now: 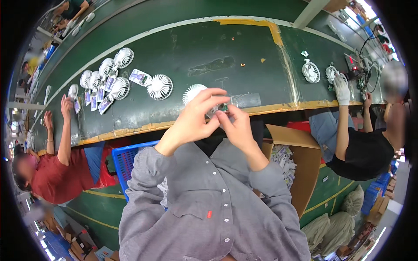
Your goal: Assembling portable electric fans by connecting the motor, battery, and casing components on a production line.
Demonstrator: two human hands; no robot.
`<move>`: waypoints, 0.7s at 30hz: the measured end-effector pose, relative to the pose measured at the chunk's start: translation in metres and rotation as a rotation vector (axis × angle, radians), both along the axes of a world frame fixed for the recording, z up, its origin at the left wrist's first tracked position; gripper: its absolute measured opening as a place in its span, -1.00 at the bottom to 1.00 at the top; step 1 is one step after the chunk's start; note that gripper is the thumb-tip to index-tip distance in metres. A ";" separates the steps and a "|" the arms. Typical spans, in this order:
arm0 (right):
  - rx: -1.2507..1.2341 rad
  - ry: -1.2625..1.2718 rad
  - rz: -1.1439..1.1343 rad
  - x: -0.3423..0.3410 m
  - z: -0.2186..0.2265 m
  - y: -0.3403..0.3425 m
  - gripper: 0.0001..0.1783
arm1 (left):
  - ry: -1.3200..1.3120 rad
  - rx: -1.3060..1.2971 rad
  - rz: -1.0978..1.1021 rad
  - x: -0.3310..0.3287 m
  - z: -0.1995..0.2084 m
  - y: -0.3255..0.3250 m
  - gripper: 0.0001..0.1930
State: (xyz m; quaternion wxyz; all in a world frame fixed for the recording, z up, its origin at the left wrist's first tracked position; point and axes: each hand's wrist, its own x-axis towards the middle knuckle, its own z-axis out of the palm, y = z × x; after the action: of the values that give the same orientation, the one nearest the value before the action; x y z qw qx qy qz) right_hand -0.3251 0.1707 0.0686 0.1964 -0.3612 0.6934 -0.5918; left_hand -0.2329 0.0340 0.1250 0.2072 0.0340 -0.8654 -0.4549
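Note:
Close to the table's front edge, my left hand (191, 119) is closed around the handle of a small white handheld fan, whose round grille (193, 92) shows above my fingers. My right hand (238, 127) pinches at the handle's far end, where a small green circuit board (224, 107) peeks out between the fingertips. My fingers cover most of the handle. On the table to my left lies another white fan (160, 87) with its handle's inside showing, beside a cluster of several similar fans (106, 67).
A long green table (196, 48) stretches across, with yellow tape along its edge. On its right lies a white fan (311, 71); a co-worker's gloved hand (342, 90) works beyond it. Below are a cardboard box (305, 169) of small parts and a blue crate (126, 163). Another co-worker sits left.

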 end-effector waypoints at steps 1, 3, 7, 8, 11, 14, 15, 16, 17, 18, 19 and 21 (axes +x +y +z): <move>0.032 -0.246 0.049 0.002 0.009 0.005 -0.78 | -0.035 0.094 -0.050 0.003 0.000 0.004 -0.57; 0.018 -0.446 0.184 -0.004 0.012 0.015 -0.76 | -0.051 0.164 -0.108 0.010 -0.002 0.007 -0.58; 0.121 -0.364 0.401 -0.007 0.027 0.040 -0.70 | -0.044 0.234 -0.192 0.022 0.005 0.010 -0.66; 0.151 -0.393 0.450 -0.007 0.035 0.046 -0.63 | 0.016 0.206 -0.206 0.025 0.002 0.015 -0.66; 0.197 -0.144 0.489 -0.004 0.053 0.060 -0.72 | -0.006 0.123 -0.160 0.035 0.006 0.025 -0.70; 0.308 -0.207 0.511 -0.004 0.061 0.071 -0.84 | 0.004 -0.074 -0.134 0.043 0.004 0.037 -0.70; 0.307 -0.211 0.516 -0.005 0.063 0.071 -0.84 | 0.083 -0.097 -0.102 0.044 0.002 0.041 -0.69; 0.295 -0.369 0.529 -0.004 0.067 0.070 -0.84 | 0.164 -0.120 -0.072 0.045 0.001 0.044 -0.68; 0.285 -0.526 0.533 -0.005 0.069 0.072 -0.83 | 0.227 -0.127 -0.056 0.043 0.005 0.048 -0.67; 0.249 -0.543 0.542 -0.007 0.063 0.074 -0.82 | 0.227 -0.123 -0.063 0.045 0.006 0.049 -0.67; 0.249 -0.546 0.531 -0.006 0.064 0.074 -0.82 | 0.176 -0.076 -0.104 0.048 0.006 0.049 -0.71; 0.275 -0.595 0.535 -0.003 0.067 0.071 -0.86 | 0.078 0.085 -0.204 0.050 0.010 0.043 -0.76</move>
State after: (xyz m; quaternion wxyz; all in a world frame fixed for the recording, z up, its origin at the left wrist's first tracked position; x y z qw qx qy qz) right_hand -0.3282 0.2417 0.1360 0.5811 -0.3124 0.5606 -0.5005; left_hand -0.1825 0.0773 0.1348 0.1917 -0.0635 -0.8356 -0.5109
